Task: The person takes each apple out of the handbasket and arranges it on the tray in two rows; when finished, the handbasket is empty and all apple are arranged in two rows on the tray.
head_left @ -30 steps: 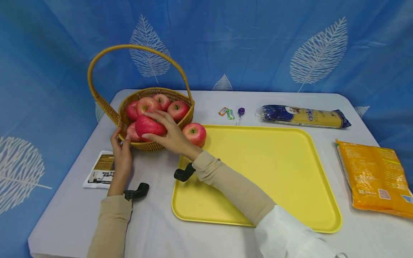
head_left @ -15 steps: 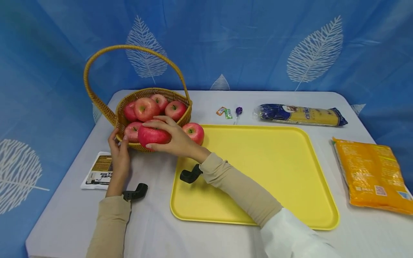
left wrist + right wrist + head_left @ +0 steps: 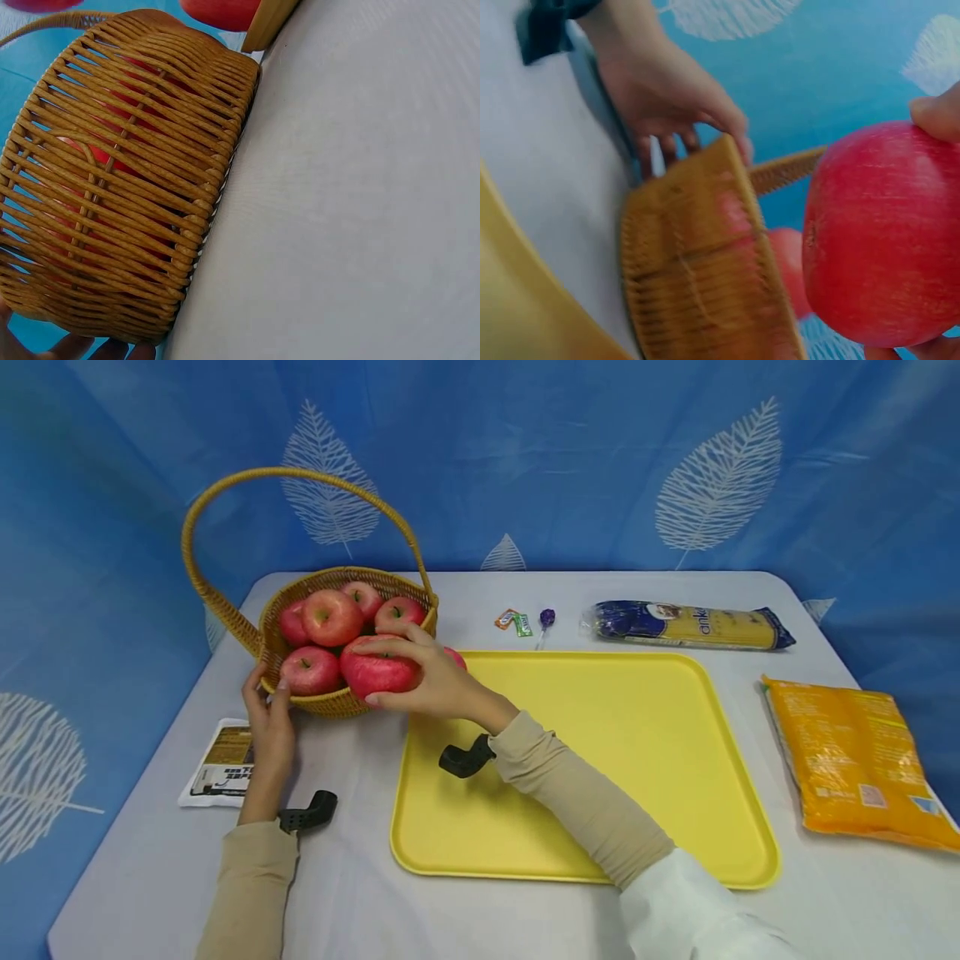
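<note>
In the head view, a wicker basket with a tall arched handle stands at the back left and holds several red apples. My left hand grips its near left rim, thumb on the rim and fingers against the outer side. The left wrist view shows the basket's woven side with fingertips at its base. My right hand holds a red apple over the basket's front right edge. Behind that hand, another apple is mostly hidden at the tray's back left corner.
A yellow tray lies right of the basket. Behind it are two small wrapped candies, a lollipop and a long blue-and-yellow packet. An orange bag lies far right, a white-and-brown pouch by the left forearm.
My right hand has carried the apple rightward and toward the basket's front edge, uncovering apples inside. The left hand keeps its grip on the rim. The whole head view has shifted slightly.
</note>
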Available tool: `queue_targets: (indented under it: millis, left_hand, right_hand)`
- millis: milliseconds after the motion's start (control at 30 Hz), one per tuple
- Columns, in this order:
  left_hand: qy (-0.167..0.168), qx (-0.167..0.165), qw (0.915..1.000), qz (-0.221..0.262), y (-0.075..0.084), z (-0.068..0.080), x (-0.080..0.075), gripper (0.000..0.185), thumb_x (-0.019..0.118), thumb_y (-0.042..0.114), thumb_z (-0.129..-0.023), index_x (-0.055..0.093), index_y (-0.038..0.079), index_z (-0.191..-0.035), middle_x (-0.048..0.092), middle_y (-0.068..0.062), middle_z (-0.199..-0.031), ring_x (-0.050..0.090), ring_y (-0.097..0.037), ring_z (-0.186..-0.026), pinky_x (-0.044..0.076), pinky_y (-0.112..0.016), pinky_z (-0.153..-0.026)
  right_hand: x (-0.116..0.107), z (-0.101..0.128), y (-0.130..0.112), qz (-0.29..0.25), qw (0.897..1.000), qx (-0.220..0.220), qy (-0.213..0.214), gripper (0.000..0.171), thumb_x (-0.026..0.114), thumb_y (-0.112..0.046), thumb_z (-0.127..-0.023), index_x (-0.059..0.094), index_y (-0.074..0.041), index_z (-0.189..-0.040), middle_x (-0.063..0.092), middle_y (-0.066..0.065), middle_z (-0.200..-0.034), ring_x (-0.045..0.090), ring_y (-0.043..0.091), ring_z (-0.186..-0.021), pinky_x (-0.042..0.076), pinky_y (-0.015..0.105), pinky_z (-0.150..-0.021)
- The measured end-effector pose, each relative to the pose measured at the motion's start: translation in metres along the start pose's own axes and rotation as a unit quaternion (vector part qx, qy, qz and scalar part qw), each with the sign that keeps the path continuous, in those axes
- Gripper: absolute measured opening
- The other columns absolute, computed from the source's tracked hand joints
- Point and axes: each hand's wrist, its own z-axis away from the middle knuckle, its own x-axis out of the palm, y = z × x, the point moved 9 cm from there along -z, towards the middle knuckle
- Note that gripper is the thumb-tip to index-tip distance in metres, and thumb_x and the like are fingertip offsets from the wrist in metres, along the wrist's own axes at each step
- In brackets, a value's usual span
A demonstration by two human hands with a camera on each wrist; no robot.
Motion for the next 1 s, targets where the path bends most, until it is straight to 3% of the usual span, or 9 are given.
queue_targets:
  millis: [233,567,867,1000]
  left_hand:
    - [0.002,-0.006,1.0000,0.006,-0.002,0.001,-0.004,0.049,0.038,0.036,-0.096,0.021,0.024,-0.140,0.023,-0.005,-0.143,0.030,-0.015,-0.125,0.029,-0.035,-0.103]
    - [-0.012,-0.005,0.9999,0.010,-0.003,-0.001,0.001,0.049,0.037,0.035,-0.096,0.019,0.025,-0.140,0.021,-0.005,-0.145,0.028,-0.015,-0.128,0.026,-0.038,-0.107]
    - [-0.017,-0.010,0.9998,0.009,0.010,0.005,0.002,0.049,0.036,0.031,-0.097,0.018,0.020,-0.141,0.021,-0.007,-0.145,0.028,-0.017,-0.128,0.026,-0.040,-0.107]
    - [-0.019,-0.014,0.9997,0.007,0.008,0.006,0.003,0.048,0.035,0.032,-0.097,0.018,0.022,-0.141,0.021,-0.007,-0.145,0.028,-0.017,-0.128,0.025,-0.040,-0.107]
  right_hand:
    - [-0.034,0.005,0.015,-0.029,0.999,0.037,0.008,0.054,0.075,-0.028,-0.072,0.057,-0.024,-0.122,0.038,0.003,-0.133,0.038,0.015,-0.122,0.048,0.028,-0.087]
    - [-0.081,0.033,0.053,0.003,0.992,0.123,0.016,0.051,0.076,-0.024,-0.070,0.058,-0.025,-0.118,0.035,0.004,-0.135,0.044,0.023,-0.117,0.048,0.035,-0.087]
    - [-0.102,0.060,0.089,0.041,0.985,0.165,0.015,0.052,0.078,-0.021,-0.068,0.059,-0.021,-0.116,0.036,0.006,-0.135,0.037,0.026,-0.124,0.045,0.045,-0.092]
    - [-0.108,0.073,0.102,0.057,0.981,0.185,0.006,0.052,0.079,-0.021,-0.068,0.059,-0.020,-0.116,0.037,0.007,-0.132,0.040,0.028,-0.121,0.044,0.046,-0.092]
